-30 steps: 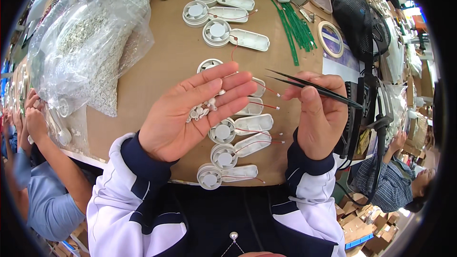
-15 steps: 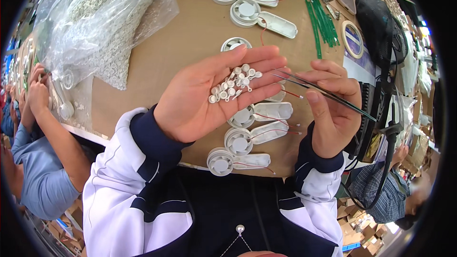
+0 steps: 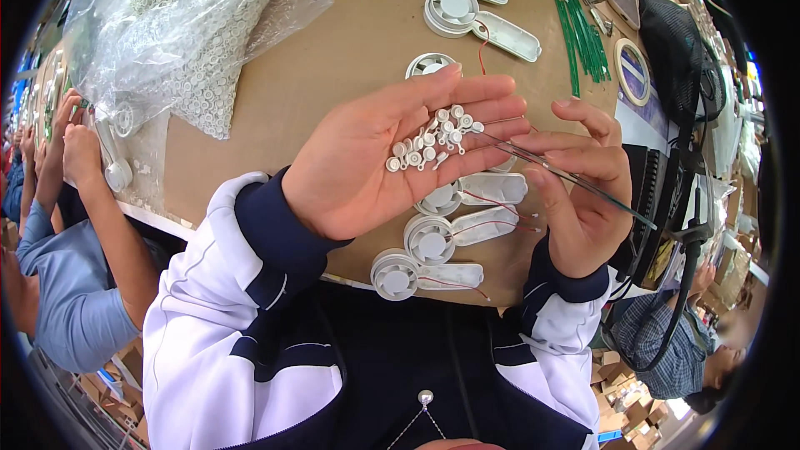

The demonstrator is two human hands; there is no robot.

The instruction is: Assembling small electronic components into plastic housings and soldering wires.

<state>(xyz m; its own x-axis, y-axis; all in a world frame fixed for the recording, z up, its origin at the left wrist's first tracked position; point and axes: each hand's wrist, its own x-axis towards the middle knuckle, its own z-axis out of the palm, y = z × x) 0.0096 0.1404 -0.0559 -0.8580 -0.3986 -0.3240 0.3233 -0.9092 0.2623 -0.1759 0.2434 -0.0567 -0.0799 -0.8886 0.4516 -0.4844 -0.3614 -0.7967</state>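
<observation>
Left hand (image 3: 379,162) open, palm up, now raised nearer the camera, cupping small white parts (image 3: 429,143). Right hand (image 3: 579,192) at 3 o'clock, pinching tweezers (image 3: 567,173), tips now brought into the pile. Picking apparently begun; fan housings (image 3: 433,237) at 6 o'clock on the desk (image 3: 333,67).

An assembly workshop: rows of white plastic fan housings (image 3: 450,233) on a brown cardboard-covered workbench (image 3: 333,75), clear bags of small parts (image 3: 183,25) upper left.

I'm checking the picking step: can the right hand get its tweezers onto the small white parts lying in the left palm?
Probably yes. The left hand lies open, palm up, the small white parts uncovered on it. The right hand holds the tweezers with the tips already at the pile, nothing between.
</observation>
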